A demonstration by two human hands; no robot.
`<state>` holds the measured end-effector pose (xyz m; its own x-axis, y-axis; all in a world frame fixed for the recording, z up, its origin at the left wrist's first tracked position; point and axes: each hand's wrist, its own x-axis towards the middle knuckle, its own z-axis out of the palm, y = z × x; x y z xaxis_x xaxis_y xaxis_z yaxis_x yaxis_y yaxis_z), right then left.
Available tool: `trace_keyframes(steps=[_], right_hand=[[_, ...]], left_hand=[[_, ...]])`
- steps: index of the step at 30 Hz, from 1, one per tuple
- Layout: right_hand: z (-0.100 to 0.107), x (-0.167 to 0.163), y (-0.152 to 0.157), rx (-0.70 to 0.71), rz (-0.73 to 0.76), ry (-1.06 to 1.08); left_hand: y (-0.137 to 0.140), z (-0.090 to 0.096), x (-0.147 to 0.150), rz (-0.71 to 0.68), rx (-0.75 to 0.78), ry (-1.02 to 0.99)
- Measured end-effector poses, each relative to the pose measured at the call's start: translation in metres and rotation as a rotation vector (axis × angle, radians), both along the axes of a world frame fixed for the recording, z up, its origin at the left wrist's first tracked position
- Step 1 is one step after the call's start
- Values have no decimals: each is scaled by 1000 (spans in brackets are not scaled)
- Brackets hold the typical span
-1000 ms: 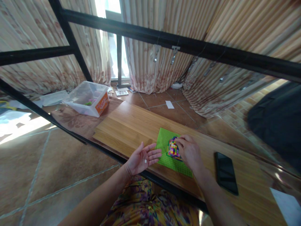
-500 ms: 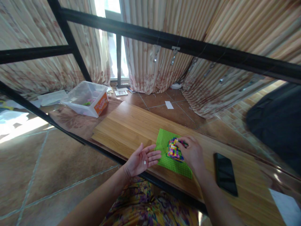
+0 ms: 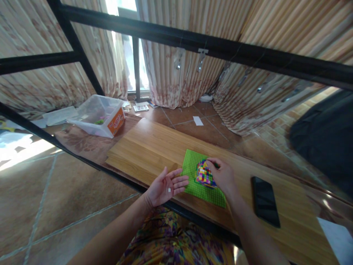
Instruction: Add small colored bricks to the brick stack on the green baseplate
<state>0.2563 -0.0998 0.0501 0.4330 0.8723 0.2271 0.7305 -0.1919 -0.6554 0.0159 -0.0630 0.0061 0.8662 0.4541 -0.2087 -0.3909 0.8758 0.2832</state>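
Observation:
My left hand [image 3: 165, 187] is palm up and open, with its fingers stretched toward a green studded baseplate [image 3: 190, 163]. A small white brick [image 3: 169, 190] lies loose on that palm. On the baseplate stands a multicoloured build of small toy bricks [image 3: 203, 176]. My right hand [image 3: 223, 175] reaches over its far right side, thumb and forefinger pinched together at the top of the build. What sits between those fingertips is too small to make out, and the hand hides part of the build.
The baseplate rests on a wooden board [image 3: 149, 143]. A black phone [image 3: 265, 201] lies to the right, near a white paper [image 3: 336, 235]. At the far left is a clear plastic box [image 3: 96, 114] with an orange label. A black metal rail [image 3: 165, 35] crosses overhead.
My right hand has shifted slightly at the top of the brick build, fingers still pinched. My left hand stays palm up with the white brick on it. The view has tilted a little.

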Motion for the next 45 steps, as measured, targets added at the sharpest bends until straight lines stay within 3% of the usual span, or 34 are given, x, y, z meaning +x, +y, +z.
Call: trace_keyframes(steps=[4,10,13,17,21,23,26,31,40,45], right_hand=[[-7,-2,1,-21,-33,137],[-7,0,2,-37,9,149],[-1,-2,-1,-8,16,9],[12,-28,-16,204,1,-264],[12,-81,-35,150,380,-174],[4,-105,-42,83,468,-129],[-12,-127,-45,28,457,-147],[-23,-131,-42,12,453,-192],[-7,-131,-42,-18,377,14],[10,-104,-44,50,285,39]], left_hand=[[0,1,1,-4,-10,14],[1,3,2,7,0,29],[0,4,3,17,6,24],[-1,5,3,36,-9,10],[-1,3,3,50,-36,-5],[0,1,3,45,-38,-16],[1,0,2,29,-35,-24],[1,0,2,40,-40,-40],[-2,1,0,31,-44,-78],[-2,1,0,18,-20,-75]])
